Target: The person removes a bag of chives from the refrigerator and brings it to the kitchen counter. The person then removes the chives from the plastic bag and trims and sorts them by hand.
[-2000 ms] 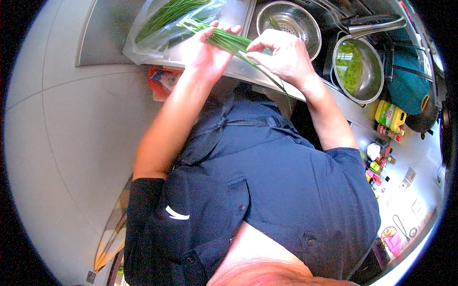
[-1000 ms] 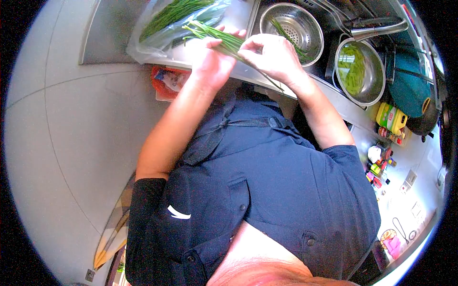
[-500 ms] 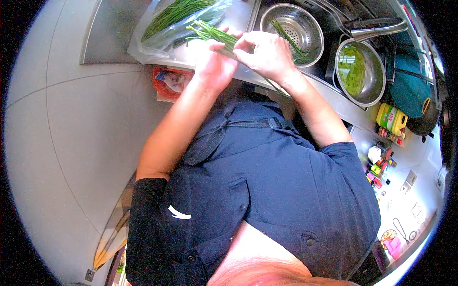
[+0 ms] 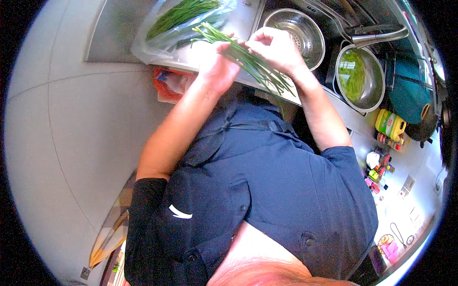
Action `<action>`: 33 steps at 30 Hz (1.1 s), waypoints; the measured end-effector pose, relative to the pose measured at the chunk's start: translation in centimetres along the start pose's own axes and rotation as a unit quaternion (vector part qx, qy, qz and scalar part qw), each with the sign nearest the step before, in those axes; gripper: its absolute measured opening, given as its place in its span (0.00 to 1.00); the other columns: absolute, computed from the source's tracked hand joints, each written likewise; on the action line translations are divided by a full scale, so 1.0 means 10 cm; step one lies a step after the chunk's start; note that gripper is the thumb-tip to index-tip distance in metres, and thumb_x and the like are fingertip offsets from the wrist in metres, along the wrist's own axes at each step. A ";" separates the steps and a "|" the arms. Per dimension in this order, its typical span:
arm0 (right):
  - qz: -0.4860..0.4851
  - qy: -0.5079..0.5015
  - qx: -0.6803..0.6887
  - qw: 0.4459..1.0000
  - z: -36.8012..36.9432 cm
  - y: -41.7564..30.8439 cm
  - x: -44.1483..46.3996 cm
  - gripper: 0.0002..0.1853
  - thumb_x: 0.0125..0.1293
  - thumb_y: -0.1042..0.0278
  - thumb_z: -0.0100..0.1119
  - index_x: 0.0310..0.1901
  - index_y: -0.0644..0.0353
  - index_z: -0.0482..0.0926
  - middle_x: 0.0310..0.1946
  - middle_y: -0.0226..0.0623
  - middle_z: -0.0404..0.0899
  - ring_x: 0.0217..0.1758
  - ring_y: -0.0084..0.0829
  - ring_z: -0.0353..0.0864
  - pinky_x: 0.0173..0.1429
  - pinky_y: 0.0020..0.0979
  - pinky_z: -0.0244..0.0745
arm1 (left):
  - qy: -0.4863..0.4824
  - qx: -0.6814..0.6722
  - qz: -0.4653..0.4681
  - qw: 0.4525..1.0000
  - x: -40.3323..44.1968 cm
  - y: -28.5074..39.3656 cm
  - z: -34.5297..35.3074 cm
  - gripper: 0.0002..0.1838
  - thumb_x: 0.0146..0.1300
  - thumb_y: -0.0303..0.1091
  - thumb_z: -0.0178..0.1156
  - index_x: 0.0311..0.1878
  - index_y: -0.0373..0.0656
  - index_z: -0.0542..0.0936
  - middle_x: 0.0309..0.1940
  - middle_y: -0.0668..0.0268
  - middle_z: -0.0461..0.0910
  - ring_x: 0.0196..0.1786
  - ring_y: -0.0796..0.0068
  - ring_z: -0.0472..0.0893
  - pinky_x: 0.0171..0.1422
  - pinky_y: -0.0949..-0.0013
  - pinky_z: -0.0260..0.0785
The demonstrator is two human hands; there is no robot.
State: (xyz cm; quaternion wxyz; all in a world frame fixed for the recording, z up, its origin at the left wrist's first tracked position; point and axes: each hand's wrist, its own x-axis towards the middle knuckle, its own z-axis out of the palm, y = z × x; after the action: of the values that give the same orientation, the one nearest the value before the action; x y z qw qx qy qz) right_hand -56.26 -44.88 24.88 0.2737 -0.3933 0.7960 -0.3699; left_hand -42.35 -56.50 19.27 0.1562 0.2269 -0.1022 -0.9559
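My left hand (image 4: 218, 69) is closed around a bunch of long green chives (image 4: 260, 66). The bunch lies slantwise, its pale ends up at the left and its green blades fanning down to the right. Close against the upper side of the bunch is my right hand (image 4: 279, 50), thumb and fingers pinched together. Whatever is between those fingertips is hidden. More chives (image 4: 183, 16) lie in a clear plastic bag (image 4: 148, 47) on the counter, beyond my left hand. Behind my right hand, a perforated steel colander (image 4: 315, 38) is partly covered.
Right of the colander, a steel bowl (image 4: 378, 88) holds cut green pieces in water, beneath the faucet (image 4: 381, 37). A yellow bottle (image 4: 391, 122) stands farther right. Below the counter edge at left hangs a red bag (image 4: 164, 88).
The bunch has swung into view, its blades now spread out below my right hand. My right hand has shifted slightly right. Green strands seen over the colander before no longer show there.
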 end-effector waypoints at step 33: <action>-0.296 0.031 -0.189 0.936 0.00 -0.31 0.31 0.09 0.58 0.61 0.69 0.38 0.51 0.87 0.35 0.33 0.82 0.42 0.39 0.81 0.48 0.36 0.77 | 0.038 0.135 -0.015 0.990 -0.17 -0.11 0.28 0.21 0.78 0.30 0.44 0.72 0.51 0.64 0.68 0.64 0.69 0.70 0.65 0.70 0.76 0.50 0.61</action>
State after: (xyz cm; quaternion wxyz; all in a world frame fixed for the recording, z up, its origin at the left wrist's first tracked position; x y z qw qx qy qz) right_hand -56.62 -48.68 26.89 0.0476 -0.6443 0.7067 -0.2885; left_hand -42.51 -54.52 22.06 0.1137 0.2831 -0.2212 -0.9263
